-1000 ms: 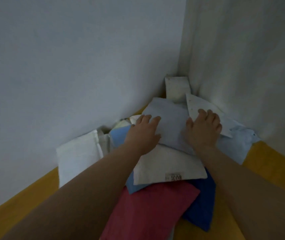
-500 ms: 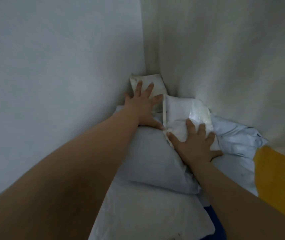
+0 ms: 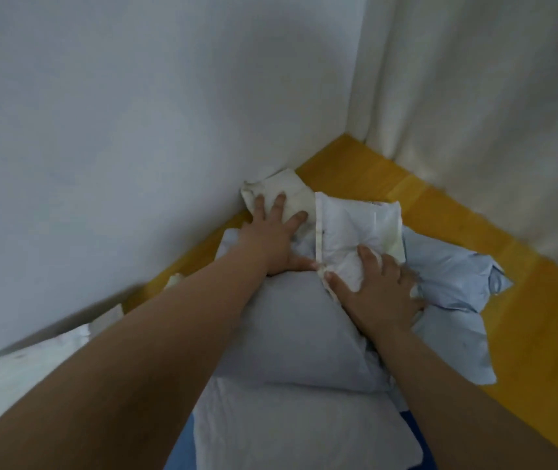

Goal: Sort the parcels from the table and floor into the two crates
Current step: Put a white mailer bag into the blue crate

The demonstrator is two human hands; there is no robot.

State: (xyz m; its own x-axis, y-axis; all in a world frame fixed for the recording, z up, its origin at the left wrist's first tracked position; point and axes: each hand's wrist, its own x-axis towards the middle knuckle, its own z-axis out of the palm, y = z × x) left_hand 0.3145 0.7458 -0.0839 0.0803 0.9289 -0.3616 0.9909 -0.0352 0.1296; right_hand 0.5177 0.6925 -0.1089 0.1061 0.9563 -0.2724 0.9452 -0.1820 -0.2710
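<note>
Wall (image 3: 135,130) and curtain (image 3: 491,96) hem the parcels (image 3: 298,334); bare table (image 3: 542,317) lies right.

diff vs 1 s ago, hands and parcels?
Left hand moved from the grey parcel to the small cream parcel by the wall. Right hand now clutches the white crinkled parcel, fingers digging in. Since half a second ago, both contacts unchanged.

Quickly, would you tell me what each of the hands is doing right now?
Left hand: open, fingers flat on the small cream padded parcel.
Right hand: gripping the crumpled white plastic parcel.
</note>
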